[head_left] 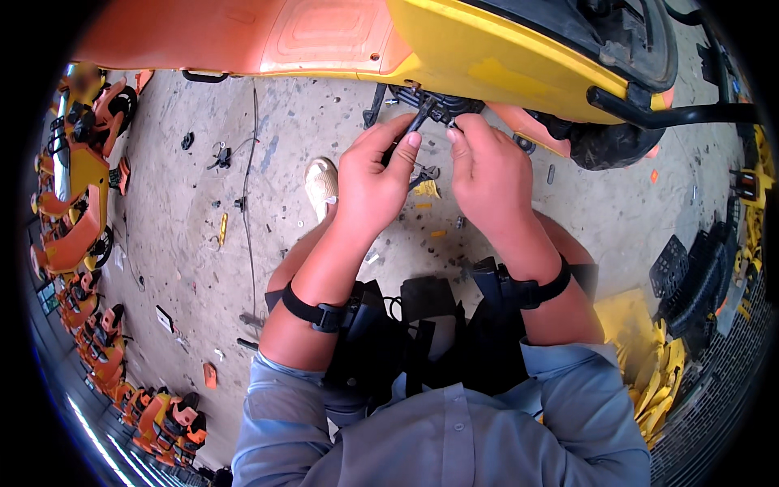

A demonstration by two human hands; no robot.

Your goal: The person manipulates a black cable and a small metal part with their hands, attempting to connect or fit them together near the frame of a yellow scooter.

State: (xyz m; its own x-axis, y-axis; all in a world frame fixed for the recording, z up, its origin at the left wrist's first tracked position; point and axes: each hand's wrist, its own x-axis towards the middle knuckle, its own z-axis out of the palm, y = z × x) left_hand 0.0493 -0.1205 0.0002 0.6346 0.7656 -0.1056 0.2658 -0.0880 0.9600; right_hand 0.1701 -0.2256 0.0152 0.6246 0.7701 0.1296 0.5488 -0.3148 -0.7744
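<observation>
The orange and yellow body of a scooter spans the top of the head view. Under its lower edge sits a dark metal mechanism. My left hand is closed around a dark rod-shaped piece that slants up to this mechanism; whether it is a tool or part of the scooter is unclear. At the mechanism's right side, my right hand pinches with thumb and forefinger. What lies in that pinch is mostly hidden by the fingers. Just below, between the hands, a dark metal piece rests on the floor.
A thin cable crosses the littered concrete floor. Several orange scooters line the left side. Yellow panels pile up at lower right, beside black plastic parts. A black bar juts out at the scooter's right.
</observation>
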